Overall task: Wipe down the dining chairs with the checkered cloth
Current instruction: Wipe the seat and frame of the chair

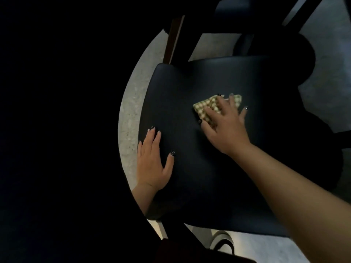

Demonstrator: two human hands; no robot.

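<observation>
A dark padded chair seat (190, 92) fills the middle of the view. My right hand (226, 126) lies flat on the folded green-and-cream checkered cloth (207, 109), pressing it against the seat's centre right; the fingers cover much of the cloth. My left hand (152, 164) rests flat on the seat's left edge, fingers spread, holding nothing.
A dark wooden table leg (173, 40) and frame stand beyond the seat. A second dark chair (275, 48) is at the upper right. Pale speckled floor (131, 103) shows to the left. A large black mass covers the left side. A shoe (222, 242) shows at the bottom.
</observation>
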